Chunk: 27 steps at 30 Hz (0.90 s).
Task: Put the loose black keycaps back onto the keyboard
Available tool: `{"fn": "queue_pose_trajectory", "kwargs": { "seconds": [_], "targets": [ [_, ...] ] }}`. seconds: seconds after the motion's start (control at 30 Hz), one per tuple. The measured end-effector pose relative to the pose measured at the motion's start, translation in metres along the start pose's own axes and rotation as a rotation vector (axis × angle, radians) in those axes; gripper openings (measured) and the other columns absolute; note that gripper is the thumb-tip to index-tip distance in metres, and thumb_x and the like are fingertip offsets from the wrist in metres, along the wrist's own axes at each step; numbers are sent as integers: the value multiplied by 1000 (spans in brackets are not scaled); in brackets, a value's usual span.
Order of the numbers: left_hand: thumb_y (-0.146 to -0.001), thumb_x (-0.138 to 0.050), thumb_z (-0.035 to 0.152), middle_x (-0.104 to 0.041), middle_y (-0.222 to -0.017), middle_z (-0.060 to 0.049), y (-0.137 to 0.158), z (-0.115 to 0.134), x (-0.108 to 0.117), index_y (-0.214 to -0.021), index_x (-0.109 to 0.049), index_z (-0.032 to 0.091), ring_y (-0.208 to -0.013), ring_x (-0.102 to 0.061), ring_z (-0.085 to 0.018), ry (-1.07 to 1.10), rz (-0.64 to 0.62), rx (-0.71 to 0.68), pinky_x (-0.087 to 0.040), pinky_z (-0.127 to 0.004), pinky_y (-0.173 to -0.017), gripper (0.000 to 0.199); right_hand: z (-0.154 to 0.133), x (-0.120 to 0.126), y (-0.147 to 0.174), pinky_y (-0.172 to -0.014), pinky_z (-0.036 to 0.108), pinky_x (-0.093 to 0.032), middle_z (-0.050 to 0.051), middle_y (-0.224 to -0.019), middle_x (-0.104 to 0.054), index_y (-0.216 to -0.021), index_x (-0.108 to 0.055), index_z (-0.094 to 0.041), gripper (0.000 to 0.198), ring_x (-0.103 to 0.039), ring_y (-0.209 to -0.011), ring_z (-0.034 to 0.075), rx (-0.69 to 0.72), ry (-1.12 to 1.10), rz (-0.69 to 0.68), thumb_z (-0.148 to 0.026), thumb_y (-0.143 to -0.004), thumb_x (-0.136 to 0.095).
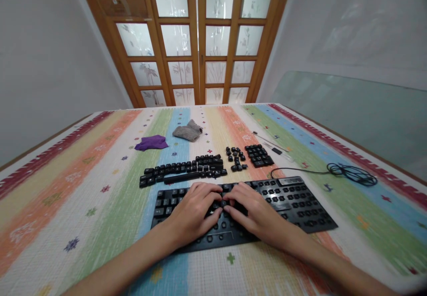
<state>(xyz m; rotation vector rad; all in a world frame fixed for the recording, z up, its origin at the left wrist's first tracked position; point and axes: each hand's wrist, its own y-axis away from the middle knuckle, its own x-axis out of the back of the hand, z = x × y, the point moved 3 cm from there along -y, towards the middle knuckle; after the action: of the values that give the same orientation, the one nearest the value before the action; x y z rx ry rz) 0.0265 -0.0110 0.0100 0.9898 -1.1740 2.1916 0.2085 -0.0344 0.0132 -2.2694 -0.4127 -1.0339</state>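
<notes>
A black keyboard (312, 207) lies on the striped tablecloth in front of me, tilted slightly away on the right. Keycaps cover part of its left side, while bare key sockets show on the right and along the near edge. My left hand (196, 209) and my right hand (251, 207) meet over its middle. Their thumbs and index fingers close from both sides around a small black keycap (223, 203); whether it sits on the board or is lifted is hard to see. Just behind the keyboard lie rows of loose keycaps (180, 169), including a long space bar (182, 177).
More loose keycaps (236, 157) and a number-pad block of keycaps (258, 155) lie behind the keyboard. A thin rod (270, 140) is beyond them. The coiled cable (353, 174) rests at right. Purple cloth (151, 143) and grey cloth (188, 131) lie farther back.
</notes>
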Motion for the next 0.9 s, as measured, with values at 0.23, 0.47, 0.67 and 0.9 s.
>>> {"fn": "queue_pose_trajectory", "kwargs": {
  "seconds": [0.23, 0.47, 0.67, 0.9],
  "targets": [
    [-95, -59, 21, -65, -114, -9, 1, -1, 1, -107, -61, 17, -108, -60, -24, 14, -1, -2, -48, -41, -96, 13, 1, 0, 0, -83, 36, -48, 8, -96, -62, -102, -63, -15, 10, -56, -92, 21, 15, 13, 0, -19, -98, -54],
    [-96, -58, 19, -65, -111, -9, 0, -1, -1, -103, -64, 18, -105, -60, -22, -1, 13, -15, -48, -41, -95, 10, 2, 0, 1, -81, 37, -49, 8, -93, -62, -100, -63, -15, 12, -56, -90, 22, 46, 84, -22, -20, -98, -52],
    [-98, -54, 18, -66, -109, -9, -2, 3, 0, -95, -62, 16, -103, -60, -22, -13, 7, -57, -47, -39, -93, 9, 0, 3, -1, -83, 38, -50, 9, -94, -63, -100, -62, -15, 14, -57, -91, 22, 44, 131, -78, -19, -99, -49],
    [-98, -53, 18, -66, -111, -9, -2, 3, -1, -102, -60, 15, -107, -60, -22, 2, -47, -28, -47, -40, -96, 8, -2, 4, -3, -79, 37, -50, 9, -92, -63, -99, -62, -15, 14, -55, -88, 22, 92, 207, -97, -18, -98, -48]
  ]
}}
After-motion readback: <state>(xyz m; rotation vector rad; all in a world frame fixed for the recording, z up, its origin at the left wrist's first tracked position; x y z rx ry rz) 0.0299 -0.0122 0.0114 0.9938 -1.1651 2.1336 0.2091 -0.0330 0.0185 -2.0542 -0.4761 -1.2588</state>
